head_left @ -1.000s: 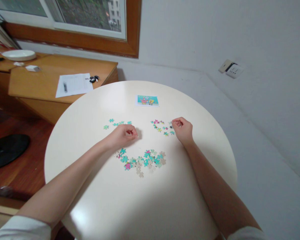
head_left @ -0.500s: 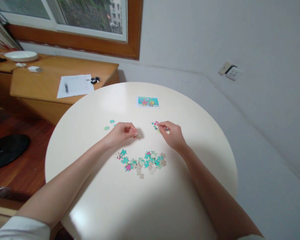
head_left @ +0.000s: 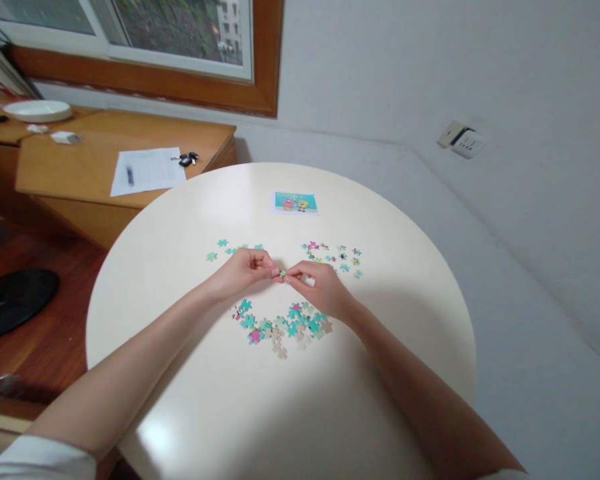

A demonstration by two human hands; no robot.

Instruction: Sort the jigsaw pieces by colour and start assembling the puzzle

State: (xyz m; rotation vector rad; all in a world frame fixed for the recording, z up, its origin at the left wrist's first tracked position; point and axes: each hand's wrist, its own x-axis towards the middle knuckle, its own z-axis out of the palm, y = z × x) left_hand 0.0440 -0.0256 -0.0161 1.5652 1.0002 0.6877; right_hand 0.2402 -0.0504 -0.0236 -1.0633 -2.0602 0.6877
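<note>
Above the middle of the round table, my left hand (head_left: 254, 267) pinches a small greenish puzzle piece (head_left: 283, 274) between thumb and fingertips. The closed fingertips of my right hand (head_left: 317, 283) meet the same piece from the other side. Closer to me lies a loose pile of puzzle pieces (head_left: 293, 327) in teal, pink and beige, some face down. More puzzle pieces (head_left: 223, 243) lie beyond my left hand, partly hidden by it. Past my right hand is another spread of puzzle pieces (head_left: 343, 256), mostly pink, yellow and teal.
A small picture card (head_left: 296, 202) with cartoon figures lies toward the far side of the white round table (head_left: 230, 407). Behind on the left, a wooden desk (head_left: 95, 137) holds a paper sheet (head_left: 147, 172), keys (head_left: 187, 159) and a white plate (head_left: 39, 111).
My right hand has moved left and nearer, from the right-hand spread of pieces to the piece in my left hand. The pieces it covered now show. My left hand has barely moved.
</note>
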